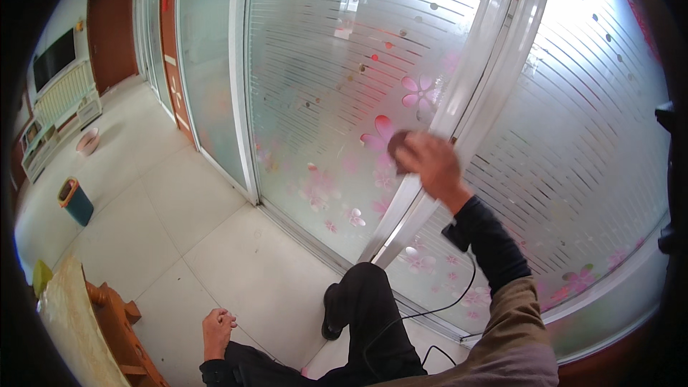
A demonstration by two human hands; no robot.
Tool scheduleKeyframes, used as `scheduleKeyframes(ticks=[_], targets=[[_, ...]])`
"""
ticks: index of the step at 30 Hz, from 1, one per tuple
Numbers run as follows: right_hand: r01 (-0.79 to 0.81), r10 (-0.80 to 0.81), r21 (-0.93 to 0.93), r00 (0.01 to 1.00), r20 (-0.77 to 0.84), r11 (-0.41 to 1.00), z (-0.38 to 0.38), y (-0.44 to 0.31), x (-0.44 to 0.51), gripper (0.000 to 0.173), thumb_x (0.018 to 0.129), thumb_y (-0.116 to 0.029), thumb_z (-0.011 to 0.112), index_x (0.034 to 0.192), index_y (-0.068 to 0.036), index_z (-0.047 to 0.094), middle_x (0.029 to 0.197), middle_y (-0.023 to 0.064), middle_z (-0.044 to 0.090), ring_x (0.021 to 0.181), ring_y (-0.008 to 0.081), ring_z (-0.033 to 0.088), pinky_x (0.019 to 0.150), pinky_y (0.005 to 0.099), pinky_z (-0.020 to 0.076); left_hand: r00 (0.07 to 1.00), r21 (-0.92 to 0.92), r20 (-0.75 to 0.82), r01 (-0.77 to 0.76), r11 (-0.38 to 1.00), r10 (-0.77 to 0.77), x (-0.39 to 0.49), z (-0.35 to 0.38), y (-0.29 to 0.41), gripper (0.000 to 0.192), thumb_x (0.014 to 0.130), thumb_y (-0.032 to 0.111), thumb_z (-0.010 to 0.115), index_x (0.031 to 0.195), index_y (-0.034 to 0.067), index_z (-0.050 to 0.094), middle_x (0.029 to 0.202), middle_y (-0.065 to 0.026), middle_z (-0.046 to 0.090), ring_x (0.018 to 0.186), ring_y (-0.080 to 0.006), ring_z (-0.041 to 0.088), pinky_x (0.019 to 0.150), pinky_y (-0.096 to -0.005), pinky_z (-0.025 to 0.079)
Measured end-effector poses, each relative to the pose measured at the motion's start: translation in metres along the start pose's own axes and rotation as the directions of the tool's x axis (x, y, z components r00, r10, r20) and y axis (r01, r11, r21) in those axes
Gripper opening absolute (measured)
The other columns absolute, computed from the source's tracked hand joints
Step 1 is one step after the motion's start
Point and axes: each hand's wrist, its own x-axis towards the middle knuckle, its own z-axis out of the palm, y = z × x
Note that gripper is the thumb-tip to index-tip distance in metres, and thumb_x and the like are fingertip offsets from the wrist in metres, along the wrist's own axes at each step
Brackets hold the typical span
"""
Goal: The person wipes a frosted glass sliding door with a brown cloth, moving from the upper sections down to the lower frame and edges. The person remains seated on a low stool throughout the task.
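Note:
My right hand (432, 164), a little blurred, is raised and holds a dark brown cloth or pad (399, 151) against a frosted glass sliding door panel (301, 134). The panel bears stripes, dots and pink flower patterns. Hand and cloth are beside the white door frame (473, 59), near a pink flower (382, 130). My left hand (217, 328) hangs low over the tiled floor near my left thigh, its fingers curled; nothing shows in it. A black cable (451, 303) runs down from the right wrist.
A wooden piece of furniture (115, 328) with a pale top stands at the lower left. Beyond are a blue bin (79, 205), a pink basin (88, 142) and a low cabinet (40, 153). The door track (306, 236) runs along the tiled floor (177, 236).

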Motion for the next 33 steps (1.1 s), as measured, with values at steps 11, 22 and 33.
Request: scheduleKeyframes(ticks=[11, 22, 33], targets=[[-0.215, 0.171, -0.111, 0.934, -0.315, 0.97, -0.064, 0.114, 0.081, 0.06, 0.074, -0.002, 0.073, 0.132, -0.017, 0.071, 0.135, 0.0095, 0.065, 0.123, 0.0386, 0.06, 0.103, 0.0508, 0.0472, 1.0, -0.005, 0.001, 0.014, 1.0, -0.014, 0.008, 0.011, 0.001, 0.023, 0.101, 0.011, 0.063, 0.108, -0.01, 0.067, 0.087, -0.0173, 0.075, 0.072, -0.0197, 0.074, 0.066, -0.0314, 0.061], [0.071, -0.069, 0.038, 0.997, -0.044, 0.997, -0.034, 0.038, 0.008, 0.039, 0.084, -0.017, 0.071, 0.123, -0.021, 0.073, 0.132, 0.0059, 0.066, 0.123, 0.0286, 0.063, 0.099, 0.0454, 0.0509, 1.0, 0.042, 0.011, -0.016, 0.999, 0.016, 0.008, 0.008, -0.003, 0.022, 0.102, 0.01, 0.062, 0.107, -0.011, 0.067, 0.087, -0.017, 0.074, 0.079, -0.0219, 0.077, 0.068, -0.0333, 0.064], [-0.121, 0.124, 0.031, 0.977, -0.172, 0.992, -0.039, 0.053, 0.024, 0.056, 0.07, -0.006, 0.079, 0.124, -0.018, 0.075, 0.131, 0.0062, 0.065, 0.123, 0.0314, 0.062, 0.098, 0.0441, 0.0505, 0.999, 0.088, 0.024, 0.032, 0.996, -0.034, 0.008, 0.01, 0.001, 0.027, 0.103, 0.014, 0.061, 0.114, -0.01, 0.066, 0.091, -0.0179, 0.077, 0.075, -0.0204, 0.074, 0.071, -0.0323, 0.061]])
